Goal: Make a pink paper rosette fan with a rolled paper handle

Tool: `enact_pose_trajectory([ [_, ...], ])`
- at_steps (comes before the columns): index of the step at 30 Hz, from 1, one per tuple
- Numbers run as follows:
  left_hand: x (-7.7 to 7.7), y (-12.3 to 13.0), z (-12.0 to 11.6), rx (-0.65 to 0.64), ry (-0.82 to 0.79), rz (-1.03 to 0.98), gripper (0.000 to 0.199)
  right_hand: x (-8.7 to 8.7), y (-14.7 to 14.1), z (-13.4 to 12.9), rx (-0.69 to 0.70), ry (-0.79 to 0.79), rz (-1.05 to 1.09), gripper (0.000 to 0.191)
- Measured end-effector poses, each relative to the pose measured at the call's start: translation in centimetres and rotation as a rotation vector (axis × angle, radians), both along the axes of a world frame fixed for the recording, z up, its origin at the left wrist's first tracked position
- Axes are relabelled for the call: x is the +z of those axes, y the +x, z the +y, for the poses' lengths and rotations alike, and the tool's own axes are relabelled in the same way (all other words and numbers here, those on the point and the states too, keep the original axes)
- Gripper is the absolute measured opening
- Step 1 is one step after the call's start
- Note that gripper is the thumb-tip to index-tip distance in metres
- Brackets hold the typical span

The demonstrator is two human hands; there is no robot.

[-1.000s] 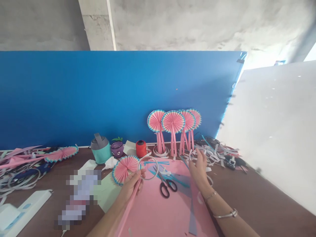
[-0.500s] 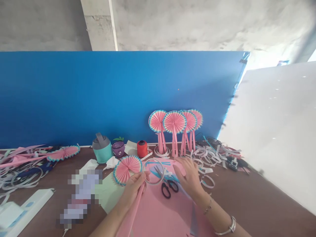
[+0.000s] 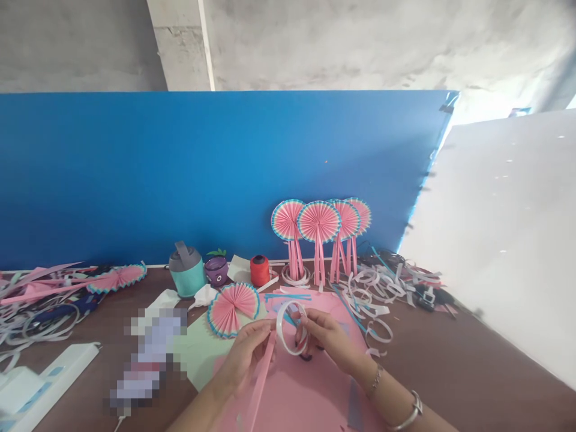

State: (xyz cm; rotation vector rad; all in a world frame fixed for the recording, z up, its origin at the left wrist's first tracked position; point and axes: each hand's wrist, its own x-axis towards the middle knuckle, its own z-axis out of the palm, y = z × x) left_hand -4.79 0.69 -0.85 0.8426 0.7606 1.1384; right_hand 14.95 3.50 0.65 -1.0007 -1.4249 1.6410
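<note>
A thin white roll of tape point(image 3: 279, 329) stands on edge between my hands above the pink paper point(image 3: 297, 390). My right hand point(image 3: 332, 336) is closed, its fingers gripping the ring's right side. In my left hand point(image 3: 248, 351) a long folded pink paper strip point(image 3: 260, 387) is pinched near its upper end, close to the tape's left side. Black-handled scissors point(image 3: 306, 356) lie on the paper, partly hidden by the tape and my right hand. Left of the paper, an opened pleated pink paper fan point(image 3: 233, 309) with a blue edge rests on the table.
Several finished round fans point(image 3: 318, 222) on pink handles lean against the blue partition point(image 3: 202, 168). Curled white strips point(image 3: 378, 288) litter the right. A red thread spool point(image 3: 260, 271), a purple cup point(image 3: 216, 272) and a teal cup point(image 3: 188, 277) stand behind. A power strip point(image 3: 58, 378) lies left.
My right hand has moved left and down and taken hold of the tape roll. The roll has turned more edge-on and come nearer. The strip in my left hand has shifted slightly right.
</note>
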Motion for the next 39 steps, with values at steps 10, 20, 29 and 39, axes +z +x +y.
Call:
enact_pose_trajectory([
  [10,0.8,0.4,-0.3,-0.02,-0.013,0.143,0.035,-0.3,0.0,0.1,-0.036,-0.026,0.072,0.04],
  [20,0.8,0.1,-0.2,-0.033,0.007,0.011,0.025,-0.5,-0.2,0.0,-0.047,-0.08,0.109,0.045],
  [29,1.3,0.5,-0.2,-0.014,-0.03,-0.048,0.027,-1.0,-0.2,-0.4,-0.354,0.519,-0.248,0.036],
  [39,1.0,1.0,-0.3,-0.068,0.01,-0.109,0.029,-1.1,-1.5,-1.7,-0.108,1.21,-0.549,0.013],
])
